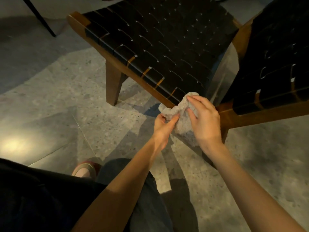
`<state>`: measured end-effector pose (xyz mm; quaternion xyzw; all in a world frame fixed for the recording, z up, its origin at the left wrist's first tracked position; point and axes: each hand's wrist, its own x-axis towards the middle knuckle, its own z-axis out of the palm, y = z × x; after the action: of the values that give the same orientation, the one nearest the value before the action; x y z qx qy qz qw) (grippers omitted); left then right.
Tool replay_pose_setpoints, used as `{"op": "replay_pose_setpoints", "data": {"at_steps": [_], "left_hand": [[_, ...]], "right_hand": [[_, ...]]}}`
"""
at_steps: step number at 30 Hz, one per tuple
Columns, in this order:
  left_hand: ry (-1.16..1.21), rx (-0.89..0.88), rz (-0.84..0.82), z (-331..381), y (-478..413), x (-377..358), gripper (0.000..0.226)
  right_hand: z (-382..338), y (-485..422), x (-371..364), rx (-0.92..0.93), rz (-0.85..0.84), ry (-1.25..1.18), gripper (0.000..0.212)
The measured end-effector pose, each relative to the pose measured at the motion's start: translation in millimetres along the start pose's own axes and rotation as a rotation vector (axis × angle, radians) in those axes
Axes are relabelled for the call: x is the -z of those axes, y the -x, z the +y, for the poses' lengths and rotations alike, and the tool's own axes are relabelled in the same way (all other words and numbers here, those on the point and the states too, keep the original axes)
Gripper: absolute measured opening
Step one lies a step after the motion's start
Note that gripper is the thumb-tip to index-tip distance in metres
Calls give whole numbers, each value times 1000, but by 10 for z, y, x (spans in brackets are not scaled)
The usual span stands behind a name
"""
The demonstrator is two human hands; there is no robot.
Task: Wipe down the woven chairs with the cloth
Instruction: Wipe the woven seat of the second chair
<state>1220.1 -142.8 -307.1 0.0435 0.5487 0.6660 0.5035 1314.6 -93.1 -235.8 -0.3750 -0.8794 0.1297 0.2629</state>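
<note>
Cloth: pale, nubbly terry, bunched at the front corner of the left woven chair, by its brown wooden rail; our left hand pinches one edge in its grip, and our right hand curls its grip over the bulk. We judge the step to be gathering it for a wipe. Next it wants pressing flat along the black, glossy interlaced straps, then the right woven chair.
</note>
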Motion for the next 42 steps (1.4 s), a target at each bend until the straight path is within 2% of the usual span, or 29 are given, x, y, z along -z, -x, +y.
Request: {"op": "replay_pose_setpoints", "data": {"at_steps": [5, 7, 8, 10, 17, 23, 28, 31, 33, 37, 42], "left_hand": [[181, -113, 155, 148, -65, 4, 38], [234, -165, 248, 324, -100, 38, 26], [229, -195, 320, 422, -112, 52, 18], [216, -266, 446, 605, -120, 73, 19], [200, -493, 605, 1274, -237, 290, 12], [208, -539, 634, 1862, -394, 661, 12], [90, -646, 629, 2470, -559, 1024, 16], [12, -692, 570, 2651, -652, 1263, 17], [-14, -692, 506, 2658, -694, 1361, 16], [-7, -661, 375, 2375, -704, 1350, 19], [-43, -720, 365, 1905, -563, 1108, 22]], "right_hand": [[-61, -136, -88, 51, 88, -182, 34], [-158, -233, -146, 99, 105, -234, 34], [-224, -291, -182, 119, 111, -253, 34], [-380, -428, -264, 156, 109, -278, 34], [-979, -1017, -551, 228, 37, -383, 34], [-1428, -1507, -829, 275, 39, -428, 33], [-1886, -1938, -1052, 268, 34, -499, 31], [-2095, -2129, -1139, 293, 17, -523, 30], [-2133, -2179, -1166, 298, -2, -513, 29], [-2063, -2125, -1181, 357, -30, -333, 34], [-1819, -1864, -1030, 377, -72, -307, 36]]}}
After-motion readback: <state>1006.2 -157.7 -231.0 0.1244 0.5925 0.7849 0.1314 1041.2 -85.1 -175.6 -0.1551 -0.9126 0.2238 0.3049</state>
